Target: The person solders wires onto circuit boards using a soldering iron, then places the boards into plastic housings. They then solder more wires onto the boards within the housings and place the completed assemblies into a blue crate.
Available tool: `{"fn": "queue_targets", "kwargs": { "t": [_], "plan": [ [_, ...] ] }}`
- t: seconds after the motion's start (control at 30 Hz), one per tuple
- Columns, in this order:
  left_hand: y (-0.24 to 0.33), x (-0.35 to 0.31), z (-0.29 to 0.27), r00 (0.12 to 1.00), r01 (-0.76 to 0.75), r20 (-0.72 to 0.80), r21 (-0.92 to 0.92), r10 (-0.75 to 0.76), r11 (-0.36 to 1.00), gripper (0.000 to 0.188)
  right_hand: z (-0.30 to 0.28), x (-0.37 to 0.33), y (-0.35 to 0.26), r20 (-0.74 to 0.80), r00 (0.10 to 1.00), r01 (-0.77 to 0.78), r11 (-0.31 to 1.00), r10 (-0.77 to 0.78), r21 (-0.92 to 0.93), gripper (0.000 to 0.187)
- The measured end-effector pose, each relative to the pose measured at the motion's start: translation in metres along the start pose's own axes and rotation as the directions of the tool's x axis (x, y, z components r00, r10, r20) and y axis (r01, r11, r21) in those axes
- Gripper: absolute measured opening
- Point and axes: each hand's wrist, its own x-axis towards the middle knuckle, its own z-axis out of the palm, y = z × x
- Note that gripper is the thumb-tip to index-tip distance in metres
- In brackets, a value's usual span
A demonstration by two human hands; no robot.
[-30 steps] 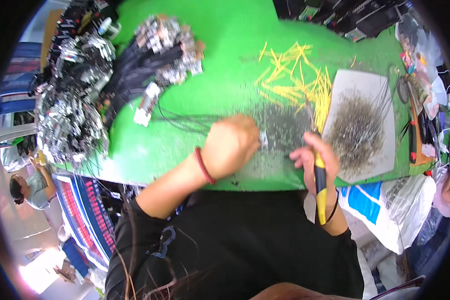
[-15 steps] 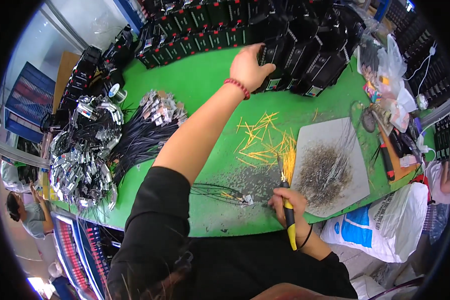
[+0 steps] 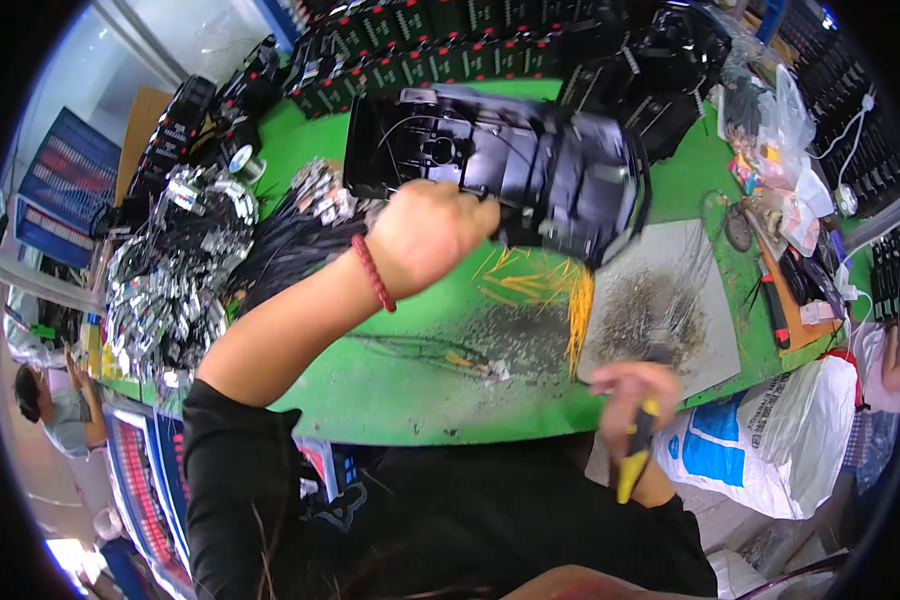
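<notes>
My left hand (image 3: 430, 235), with a red beaded bracelet at its wrist, is closed on the near edge of a black plastic housing (image 3: 575, 190). The housing is lifted over the green table, its hollow inner side with moulded parts and a thin wire facing up; motion blurs it. In my right hand (image 3: 635, 390) is a yellow and black soldering iron (image 3: 631, 470), held at the front edge beside a grey board (image 3: 712, 345) strewn with dark bits. Thin yellow tubes (image 3: 578, 310) lie between the board and the housing. Black wires with a small connector (image 3: 495, 371) rest nearer me.
Rows of black housings (image 3: 450, 65) line the back, with more stacked at the back right (image 3: 660, 75). Silver-ended cables (image 3: 170, 290) pile up at left beside a solder spool (image 3: 247, 165). A red-black handled tool (image 3: 774, 310) and white sack (image 3: 770, 450) are at right.
My left hand has taken a housing from the back right stack and brought it left and nearer, turned hollow side up. My right hand has moved right with the soldering iron.
</notes>
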Motion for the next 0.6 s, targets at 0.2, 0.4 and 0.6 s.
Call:
{"fn": "queue_targets", "kwargs": {
  "t": [0.2,0.4,0.6],
  "plan": [
    [0.073,-0.057,-0.014,0.974,-0.193,0.152,0.167,0.168,0.967,0.009,0.016,0.114,-0.041,0.324,0.934,0.305,0.802,-0.148,-0.514,0.037],
    [0.107,-0.063,-0.035,0.981,-0.163,0.126,0.129,0.147,0.978,0.010,0.039,0.120,-0.034,0.582,0.808,0.358,0.704,0.097,-0.613,0.019],
    [0.061,-0.060,-0.055,0.910,0.413,0.040,-0.194,-0.413,0.890,0.025,0.039,0.086,-0.032,0.523,0.850,0.341,0.684,0.069,-0.644,0.017]
  ]
}}
